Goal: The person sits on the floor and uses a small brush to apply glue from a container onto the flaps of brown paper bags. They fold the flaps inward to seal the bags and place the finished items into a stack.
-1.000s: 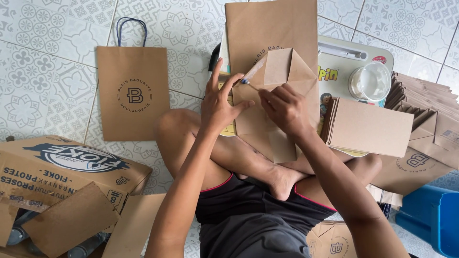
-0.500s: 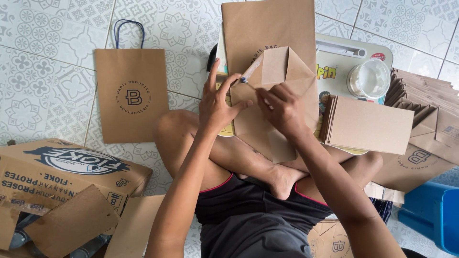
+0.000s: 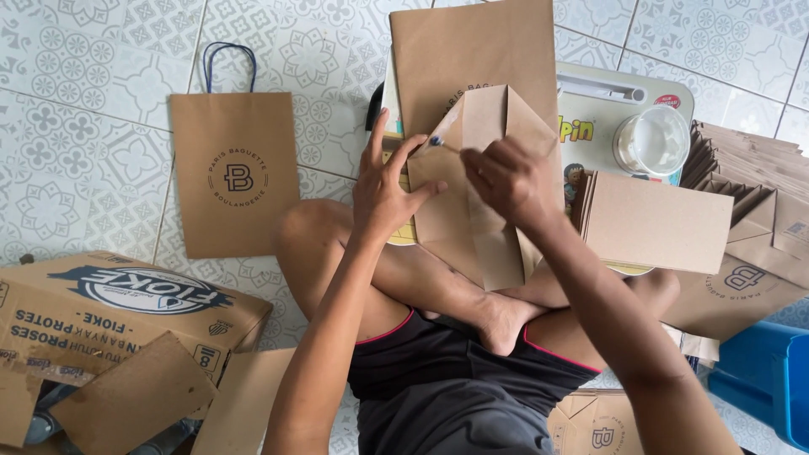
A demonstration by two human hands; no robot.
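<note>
I sit cross-legged on a tiled floor with an unfinished brown paper bag (image 3: 472, 177) in front of me, its bottom flaps folded open. My left hand (image 3: 383, 190) presses its fingers on the bag's left flap. My right hand (image 3: 506, 177) pinches a thin blue-tipped stick or brush (image 3: 436, 141) at the flap's top edge. A flat brown bag sheet (image 3: 476, 50) lies behind, partly covered.
A finished brown bag with blue cord handles (image 3: 234, 168) lies on the floor at left. A small tray table (image 3: 607, 105) holds a clear plastic cup (image 3: 650, 141) and a stack of folded bags (image 3: 657, 221). More bag blanks (image 3: 758, 202) pile at right; a cardboard box (image 3: 109, 312) sits lower left, a blue bin (image 3: 767, 379) lower right.
Both hands stay on the bag's folded bottom. The right hand has shifted slightly along the flap with the stick; the bag itself has barely moved.
</note>
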